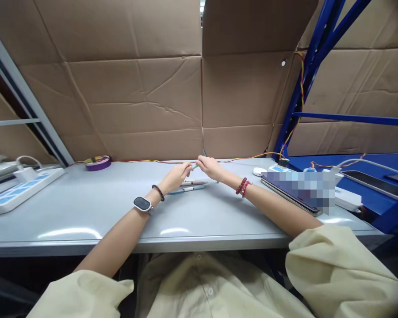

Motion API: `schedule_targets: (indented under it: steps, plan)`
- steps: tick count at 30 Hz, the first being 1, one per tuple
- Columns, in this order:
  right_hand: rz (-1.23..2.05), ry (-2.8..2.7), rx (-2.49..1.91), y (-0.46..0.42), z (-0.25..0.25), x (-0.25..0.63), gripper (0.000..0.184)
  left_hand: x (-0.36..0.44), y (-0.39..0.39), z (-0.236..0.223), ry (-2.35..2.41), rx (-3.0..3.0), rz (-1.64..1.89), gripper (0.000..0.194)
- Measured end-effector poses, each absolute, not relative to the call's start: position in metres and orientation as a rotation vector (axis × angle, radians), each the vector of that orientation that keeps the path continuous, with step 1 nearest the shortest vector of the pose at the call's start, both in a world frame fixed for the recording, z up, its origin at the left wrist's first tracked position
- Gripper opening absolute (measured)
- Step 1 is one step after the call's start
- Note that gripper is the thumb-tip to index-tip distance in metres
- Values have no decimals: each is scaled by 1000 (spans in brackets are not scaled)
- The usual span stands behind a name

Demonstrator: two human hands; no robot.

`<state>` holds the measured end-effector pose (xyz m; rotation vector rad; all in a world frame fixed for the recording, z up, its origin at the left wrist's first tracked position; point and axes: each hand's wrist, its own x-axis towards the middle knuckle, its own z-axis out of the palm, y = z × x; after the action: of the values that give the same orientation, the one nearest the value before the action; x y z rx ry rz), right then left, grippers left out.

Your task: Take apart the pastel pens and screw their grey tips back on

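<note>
Over the far middle of the table, my left hand and my right hand meet fingertip to fingertip. Both are closed on a slim pale-green pen, mostly covered by the fingers. Beneath and between the hands, several pens lie side by side on the tabletop; a light-blue pen is the nearest. My right hand partly hides the area behind them. A small part of some thin object shows under the right hand.
On the grey table are a purple tape roll at the back left and a white power strip at far left. At right lie a dark tablet-like device, a white mouse-like object and cables. Cardboard walls the back.
</note>
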<state>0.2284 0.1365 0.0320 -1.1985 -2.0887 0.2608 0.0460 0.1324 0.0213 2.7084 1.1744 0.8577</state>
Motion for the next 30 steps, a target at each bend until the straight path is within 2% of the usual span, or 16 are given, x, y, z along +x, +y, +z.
schedule_targets:
  steps: [2,6,8,14,19,21,26,30]
  plan:
    - [322,-2125,-1164,137,29,229,23,42,135,21,1161,2692,833,31]
    - [427,-2132,-1162,139,24,231,47,38,134,20,1143,2684,786,31]
    - [458,-2129,-1161,141,24,232,51,39,134,21,1145,2680,774,32]
    - [588,-2154,-1085,139,31,236,31,37,135,25,1172,2639,783,38]
    - [640,-2114,-1110,138,28,237,55,36,134,23,1131,2633,780,30]
    - [649,-2113,-1098,139,28,237,51,36,134,22,1115,2618,779,28]
    - [681,-2113,-986,144,31,239,26,35,137,22,1089,2575,795,29]
    - [689,-2065,-894,152,31,247,22,33,137,22,1077,2532,814,30]
